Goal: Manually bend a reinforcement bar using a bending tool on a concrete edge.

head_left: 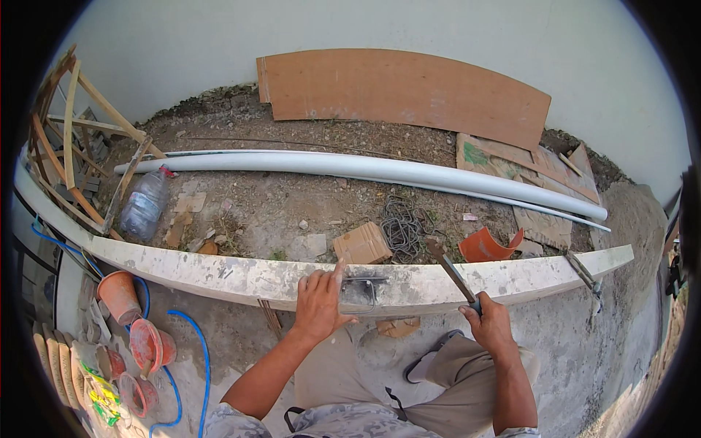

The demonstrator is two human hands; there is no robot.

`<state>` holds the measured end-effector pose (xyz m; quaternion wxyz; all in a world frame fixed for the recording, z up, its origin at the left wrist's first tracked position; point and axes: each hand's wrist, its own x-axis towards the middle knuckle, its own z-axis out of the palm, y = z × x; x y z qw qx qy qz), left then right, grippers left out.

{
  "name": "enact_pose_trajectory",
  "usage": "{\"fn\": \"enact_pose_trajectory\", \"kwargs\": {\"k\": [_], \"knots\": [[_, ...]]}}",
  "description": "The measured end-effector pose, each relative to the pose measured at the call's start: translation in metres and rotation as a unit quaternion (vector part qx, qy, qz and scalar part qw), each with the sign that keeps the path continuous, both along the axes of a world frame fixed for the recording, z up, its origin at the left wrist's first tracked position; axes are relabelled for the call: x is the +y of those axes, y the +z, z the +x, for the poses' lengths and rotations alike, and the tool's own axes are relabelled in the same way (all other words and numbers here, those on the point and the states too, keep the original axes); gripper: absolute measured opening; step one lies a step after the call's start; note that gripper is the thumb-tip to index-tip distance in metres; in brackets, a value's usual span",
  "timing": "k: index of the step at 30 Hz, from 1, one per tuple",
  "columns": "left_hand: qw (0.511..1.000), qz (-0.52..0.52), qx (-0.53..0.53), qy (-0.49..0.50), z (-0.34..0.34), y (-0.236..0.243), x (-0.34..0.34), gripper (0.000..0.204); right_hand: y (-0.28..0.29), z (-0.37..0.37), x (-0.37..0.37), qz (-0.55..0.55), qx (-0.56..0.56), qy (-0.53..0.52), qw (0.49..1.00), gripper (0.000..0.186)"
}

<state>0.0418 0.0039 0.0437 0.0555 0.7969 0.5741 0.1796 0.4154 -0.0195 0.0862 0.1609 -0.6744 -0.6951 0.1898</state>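
Observation:
My left hand [318, 301] lies over the near edge of a low, paint-spotted concrete wall [212, 270]. Its index finger and thumb stretch apart, and I see nothing gripped in it. Just right of that hand, a bent thin steel rod [374, 293] rests by a dark patch on the wall top. My right hand [491, 326] is closed round the grip of a long metal hand tool [454, 276] with a dark head, slanting up and left across the wall. Its exact kind is unclear.
Beyond the wall lie a carton [363, 244], a coil of dark wire [401, 228], an orange curved piece [489, 245] and a long white pipe [350, 164]. To the left are a plastic bottle [144, 206], buckets [152, 343] and a blue hose [201, 343].

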Motion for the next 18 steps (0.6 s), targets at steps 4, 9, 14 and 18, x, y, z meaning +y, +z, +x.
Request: {"fn": "enact_pose_trajectory", "kwargs": {"k": [4,9,14,18], "knots": [[0.996,-0.032,-0.081,0.005,-0.016,-0.022,0.001,0.142,0.000,-0.004,-0.002,-0.013,-0.012,0.025,1.000,0.038],[0.991,-0.083,-0.107,0.012,-0.027,-0.023,0.003,0.137,-0.001,-0.006,-0.003,-0.009,-0.035,0.049,0.998,0.037],[0.980,-0.113,-0.161,-0.018,-0.043,-0.031,0.001,0.116,0.000,-0.008,-0.001,-0.005,-0.033,0.057,0.998,0.038],[0.984,-0.086,-0.157,-0.017,-0.046,-0.041,0.003,0.095,0.003,-0.011,0.000,-0.040,-0.039,0.048,0.997,0.037]]}}
